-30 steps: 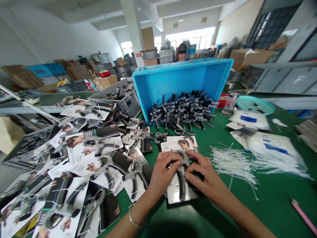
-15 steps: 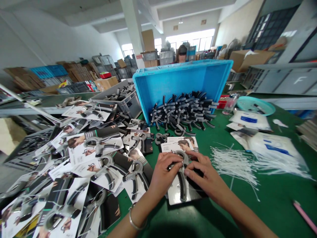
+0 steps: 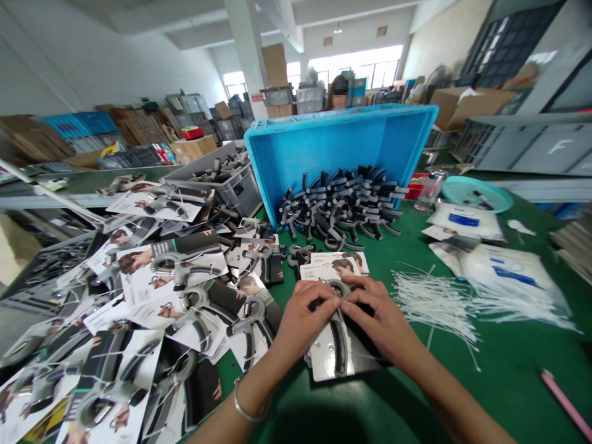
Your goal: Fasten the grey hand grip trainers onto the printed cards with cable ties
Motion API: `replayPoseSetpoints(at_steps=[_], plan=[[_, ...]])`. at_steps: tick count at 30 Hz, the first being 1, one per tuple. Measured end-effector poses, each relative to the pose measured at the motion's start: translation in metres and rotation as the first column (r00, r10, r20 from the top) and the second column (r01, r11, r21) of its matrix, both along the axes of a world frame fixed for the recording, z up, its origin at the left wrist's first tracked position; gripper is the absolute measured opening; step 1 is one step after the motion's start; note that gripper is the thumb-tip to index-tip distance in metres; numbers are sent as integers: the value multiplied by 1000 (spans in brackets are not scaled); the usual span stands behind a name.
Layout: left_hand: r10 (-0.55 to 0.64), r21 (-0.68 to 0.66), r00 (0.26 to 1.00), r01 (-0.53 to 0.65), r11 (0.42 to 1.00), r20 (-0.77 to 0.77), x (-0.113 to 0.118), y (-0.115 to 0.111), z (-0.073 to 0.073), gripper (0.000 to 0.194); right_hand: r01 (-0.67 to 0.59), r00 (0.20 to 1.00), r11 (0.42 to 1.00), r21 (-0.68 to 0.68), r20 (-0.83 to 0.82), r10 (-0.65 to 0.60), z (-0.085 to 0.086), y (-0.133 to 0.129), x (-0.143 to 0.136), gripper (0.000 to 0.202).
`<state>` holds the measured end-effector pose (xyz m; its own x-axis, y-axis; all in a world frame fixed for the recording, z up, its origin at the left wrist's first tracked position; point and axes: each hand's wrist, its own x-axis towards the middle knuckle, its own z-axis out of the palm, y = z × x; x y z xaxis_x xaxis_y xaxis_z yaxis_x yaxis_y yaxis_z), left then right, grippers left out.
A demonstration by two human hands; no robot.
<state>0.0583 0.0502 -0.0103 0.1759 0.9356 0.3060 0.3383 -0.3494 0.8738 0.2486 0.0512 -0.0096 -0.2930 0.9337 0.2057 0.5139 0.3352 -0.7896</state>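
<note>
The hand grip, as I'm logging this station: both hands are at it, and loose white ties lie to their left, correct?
Not left: the head view shows the loose white ties to the right. The left hand and right hand are at the hand grip.

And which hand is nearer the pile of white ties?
Right. The right hand is beside the white ties, not touching; the left hand is farther left.

The green surface (image 3: 499, 373) carries printed cards (image 3: 324, 364), hand grips (image 3: 340, 345), a blue crate (image 3: 324, 142), white ties (image 3: 432, 305) and plastic bags (image 3: 502, 262).
</note>
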Motion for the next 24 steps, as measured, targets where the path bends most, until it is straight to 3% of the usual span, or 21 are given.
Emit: replayPoseSetpoints(at_steps=[3,7,10,13,15,17,19,22,24], plan=[[46,-19,999,-46,999,-22,-3,6,10,8,-11,1000,1000,-4,-24,11,-2,1,1,13],[132,252,972,-81,964,-192,4,-3,24,10,50,996,999,0,-80,-50,-9,0,-3,9],[100,385,947,27,922,-306,19,-23,23,11,98,989,995,23,-113,-95,-13,0,-7,11],[-8,381,908,184,906,-419,24,-40,16,15,105,987,994,27,-126,-101,-14,-1,-10,11],[-1,294,946,102,950,-324,19,-41,14,14,98,988,995,32,-119,-94,-14,-1,-10,9],[99,185,985,-71,980,-143,13,-37,15,13,98,990,994,40,-111,-93,-14,-1,-10,7],[128,170,987,-110,979,-96,13,-35,15,12,95,990,994,48,-108,-89,-15,-1,-11,6],[-9,273,918,127,954,-397,24,-45,12,12,74,993,995,60,-96,-68,-17,2,-12,6],[-17,251,837,183,950,-546,29,-60,10,9,61,995,995,75,-77,-55,-17,3,-12,5]])
